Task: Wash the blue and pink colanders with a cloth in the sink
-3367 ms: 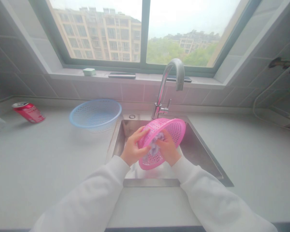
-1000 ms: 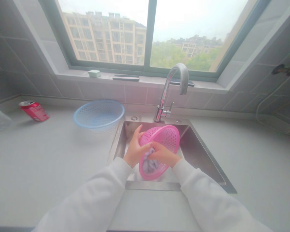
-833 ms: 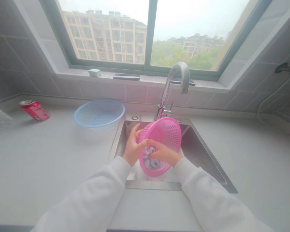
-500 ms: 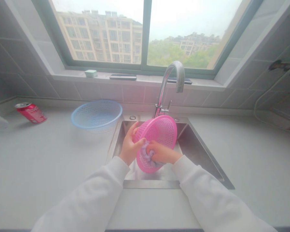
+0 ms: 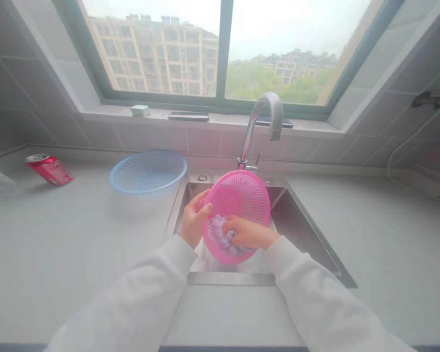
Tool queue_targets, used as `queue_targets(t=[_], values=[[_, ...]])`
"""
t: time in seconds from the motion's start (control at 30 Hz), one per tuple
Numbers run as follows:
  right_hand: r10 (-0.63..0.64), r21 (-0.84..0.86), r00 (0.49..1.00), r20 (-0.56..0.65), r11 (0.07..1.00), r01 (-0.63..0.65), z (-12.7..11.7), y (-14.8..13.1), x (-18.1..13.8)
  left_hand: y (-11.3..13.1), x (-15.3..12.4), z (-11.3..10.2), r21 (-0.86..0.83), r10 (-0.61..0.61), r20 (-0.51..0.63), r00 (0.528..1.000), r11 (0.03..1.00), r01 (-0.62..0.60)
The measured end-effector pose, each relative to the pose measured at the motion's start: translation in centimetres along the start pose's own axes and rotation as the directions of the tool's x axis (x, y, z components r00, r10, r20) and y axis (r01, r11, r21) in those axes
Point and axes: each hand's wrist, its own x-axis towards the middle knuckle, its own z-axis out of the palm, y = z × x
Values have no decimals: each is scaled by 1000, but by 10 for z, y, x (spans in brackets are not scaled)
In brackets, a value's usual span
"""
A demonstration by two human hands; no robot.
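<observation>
Over the steel sink (image 5: 300, 230) I hold a pink plastic colander (image 5: 242, 200), tipped so its inside faces me. My left hand (image 5: 193, 220) grips its left rim, thumb over the edge. My right hand (image 5: 247, 233) is inside the bowl, fingers closed on a pale purple-white cloth (image 5: 220, 231) pressed against the lower inner wall. The chrome tap (image 5: 262, 122) arches just behind the colander; no water stream is visible.
A blue colander (image 5: 148, 172) stands on the white counter left of the sink. A red drink can (image 5: 49, 168) lies on its side at the far left. A small green block (image 5: 140, 110) and dark flat objects rest on the window sill.
The pink colander has been turned and tipped more upright toward me. My right hand with the cloth has slid around the lower inside of the bowl. My left hand kept its grip.
</observation>
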Motion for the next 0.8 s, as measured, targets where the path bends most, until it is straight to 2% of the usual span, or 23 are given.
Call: queue_targets(t=[0.1,0.17,0.23,0.3,0.37,0.43,0.5,0.57,0.63,0.7,0.77,0.8], values=[[93,-171,982,-164,978,-121,-1,12,2,1,2,0,59,52,21,998,997,-53],[111,-212,960,-257,963,-168,1,13,1,1,2,0,72,67,36,997,995,-70],[84,-173,975,-206,977,-120,5,5,-2,1,0,1,68,54,44,998,996,-57],[-1,-42,996,-86,999,-3,11,-7,-6,0,-2,1,85,10,57,998,996,-15],[-73,105,995,-68,991,80,17,-18,-7,-1,-5,2,147,-18,85,996,989,5],[-61,265,982,-181,958,109,22,-23,-5,-1,-6,3,225,5,114,993,974,-31],[16,444,943,-331,885,141,22,-23,-1,-1,-6,5,248,49,123,991,966,-79],[79,545,922,-380,824,154,19,-20,1,1,-5,6,202,63,111,992,976,-85],[63,440,954,-292,895,76,15,-17,2,2,-3,5,131,53,97,994,989,-65],[53,153,991,-122,988,-34,13,-14,1,4,-3,2,89,45,80,996,995,-52],[109,-106,994,-32,988,-112,13,-8,0,4,-3,0,85,42,82,996,995,-49],[150,-189,987,-53,969,-158,12,-3,0,4,-3,-1,96,44,93,995,994,-53]])
